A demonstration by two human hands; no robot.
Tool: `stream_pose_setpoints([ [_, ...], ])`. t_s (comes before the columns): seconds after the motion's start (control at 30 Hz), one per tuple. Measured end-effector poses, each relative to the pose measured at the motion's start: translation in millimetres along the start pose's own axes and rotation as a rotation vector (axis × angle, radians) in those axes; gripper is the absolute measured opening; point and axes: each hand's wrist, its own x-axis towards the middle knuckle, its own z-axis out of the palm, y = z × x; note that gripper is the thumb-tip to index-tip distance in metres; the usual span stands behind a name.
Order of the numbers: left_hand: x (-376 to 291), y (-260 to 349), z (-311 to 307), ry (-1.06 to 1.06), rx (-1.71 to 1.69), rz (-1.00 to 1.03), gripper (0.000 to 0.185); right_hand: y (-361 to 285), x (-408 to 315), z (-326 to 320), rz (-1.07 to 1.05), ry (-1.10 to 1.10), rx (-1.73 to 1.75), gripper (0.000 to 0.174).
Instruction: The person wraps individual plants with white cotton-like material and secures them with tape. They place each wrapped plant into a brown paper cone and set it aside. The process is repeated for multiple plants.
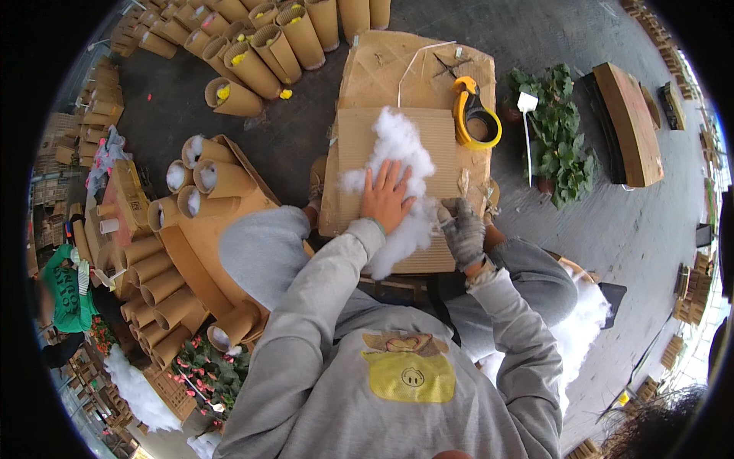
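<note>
My bare left hand (387,198) lies palm down, fingers spread, on a fluffy piece of white fibre stuffing (401,137). Under the stuffing is a sheet of corrugated cardboard (358,155), which rests on a larger, worn cardboard box (390,69) in front of me. A grey, dirty work glove covers my right hand (464,232). Its fingers are curled at the sheet's right edge, by the stuffing; whether they pinch anything is hidden. Beyond that hand, a yellow tape dispenser (475,115) stands on the box near dark scissors (450,66) and a thin white strip (408,72).
Rolled cardboard tubes (246,63) with yellow flowers stand far left. More tubes (218,175) holding white stuffing are at my left. Potted leafy plants (553,135) and a cardboard box (628,123) are to the right. White stuffing (582,327) lies beside my right leg. A person in green (71,292) is far left.
</note>
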Motion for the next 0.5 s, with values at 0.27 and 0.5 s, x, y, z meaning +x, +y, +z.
stream_pose_setpoints([
  [0.27, 2, -1, 10, 0.044, 0.017, -0.049, 0.051, 31, -70, 55, -0.514, -0.360, -1.066, 0.033],
  [0.5, 10, 2, -10, -0.003, -0.064, 0.001, 0.048, 13, -119, 0, 0.174, -0.094, 0.257, 0.019],
])
